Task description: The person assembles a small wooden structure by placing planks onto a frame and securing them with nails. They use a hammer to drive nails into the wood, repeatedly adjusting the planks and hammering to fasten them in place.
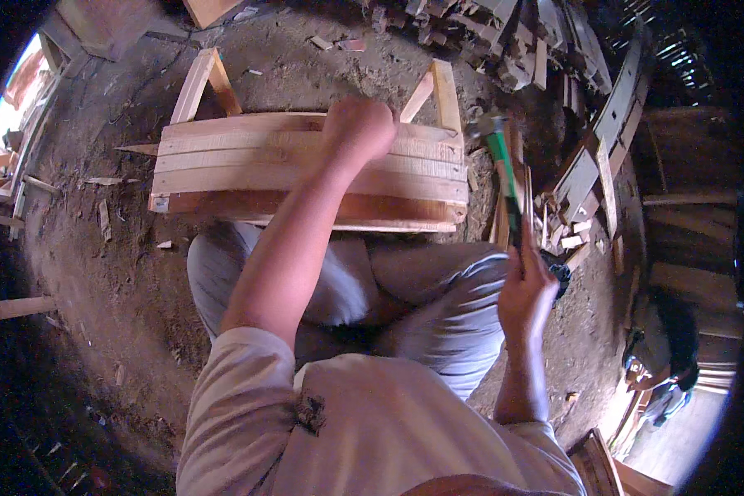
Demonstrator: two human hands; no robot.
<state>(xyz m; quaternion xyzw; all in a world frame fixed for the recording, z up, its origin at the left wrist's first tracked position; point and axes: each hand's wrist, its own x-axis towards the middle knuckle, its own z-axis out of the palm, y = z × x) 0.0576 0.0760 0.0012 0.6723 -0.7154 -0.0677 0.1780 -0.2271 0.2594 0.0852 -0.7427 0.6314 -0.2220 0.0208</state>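
Dim interior, warm cast. Daylight enters from a blown-out opening at upper left and a paler patch at lower right. Black fisheye corners, straight edges bowed near the rim. Right hand (pixel 525 289) and its green-handled hammer (pixel 504 178) motion-blurred; pale slatted wooden crate (pixel 248 161) reasonably sharp, evenly lit.

Bare dirt floor (pixel 99 273) left of the slatted crate (pixel 306 169); scrap-wood pile (pixel 570 207) crowding its right.

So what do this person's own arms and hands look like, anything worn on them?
Both arms are bare from the short, pale beige sleeves of a T-shirt down. The left hand and right hand are bare too: no gloves, and no watch, ring or band that shows. Grey trousers cover the legs.
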